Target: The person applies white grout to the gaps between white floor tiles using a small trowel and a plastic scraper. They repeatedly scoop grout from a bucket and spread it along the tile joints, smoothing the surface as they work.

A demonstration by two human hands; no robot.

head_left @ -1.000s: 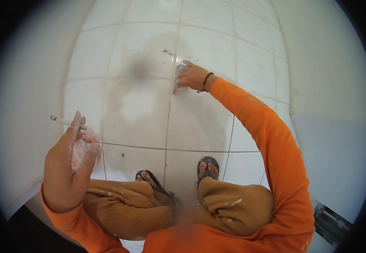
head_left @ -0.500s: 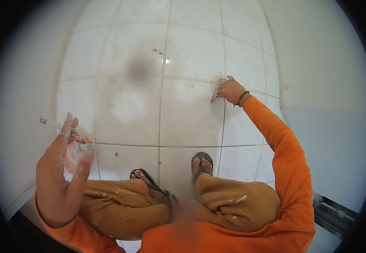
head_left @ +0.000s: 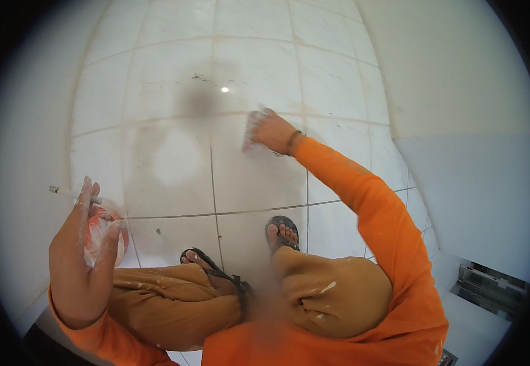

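My left hand (head_left: 82, 256), streaked with white, is at the lower left. A lit cigarette (head_left: 63, 192) sits between its fingers. Between the thumb and fingers is a round red-and-white thing smeared with white (head_left: 101, 230), perhaps a small tub; the hand partly hides it. My right hand (head_left: 272, 131) reaches ahead to the floor, closed around a crumpled white-and-reddish rag or piece of plastic (head_left: 250, 133). It presses this on the white floor tiles (head_left: 259, 177), close to a joint between them. Motion blurs the fingertips a little.
Pale walls (head_left: 448, 79) border the floor on both sides. Nearer tile joints look dark, farther ones beige. My sandalled feet (head_left: 282, 233) are close by. A dark speck (head_left: 158, 231) and some black marks (head_left: 200, 77) lie on the tiles. A grey slotted object (head_left: 490, 290) stands at the lower right.
My right hand has swept left across the tiles with the crumpled piece. My left hand has dipped slightly, still with the cigarette. The whole view has shifted a little.
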